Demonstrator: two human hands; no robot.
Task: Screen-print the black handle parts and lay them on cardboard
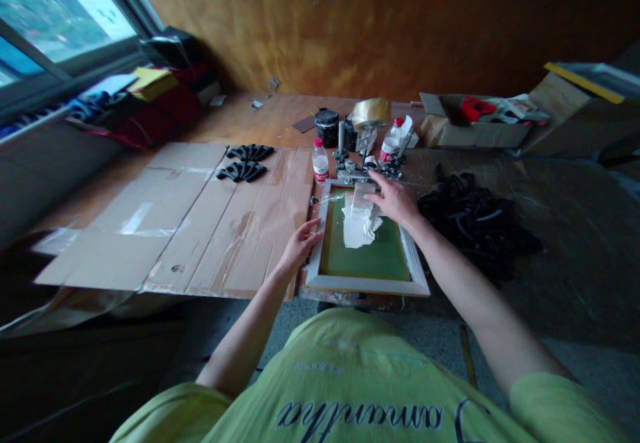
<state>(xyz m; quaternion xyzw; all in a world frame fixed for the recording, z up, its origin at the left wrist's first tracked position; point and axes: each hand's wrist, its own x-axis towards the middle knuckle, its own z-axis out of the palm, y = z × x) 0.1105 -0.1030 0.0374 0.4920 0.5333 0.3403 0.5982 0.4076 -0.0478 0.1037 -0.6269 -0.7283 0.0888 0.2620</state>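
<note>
- The screen frame (367, 284) lies flat on the bench, directly in front of the person, its green mesh (365, 260) facing up.
- The left hand (300, 246) is at the frame's near-left edge, fingers curled and gripping that edge.
- The right hand (393, 202) is above the frame's far half, fingers spread wide, right over white stuff (357, 223) on the mesh; any hold on it cannot be told.
- Good practice: a firm hold on the edge, clear of the mesh, keeps the frame from sliding.
- Beyond the frame stand a water bottle (321, 162) with a red label, unreadable, and a black tub (327, 128).
- Left of the frame lies cardboard (175, 220); right of it, a heap of black pieces (473, 220).
- Below the frame, a green shirt (350, 390) shows upside-down script, not clearly legible.
</note>
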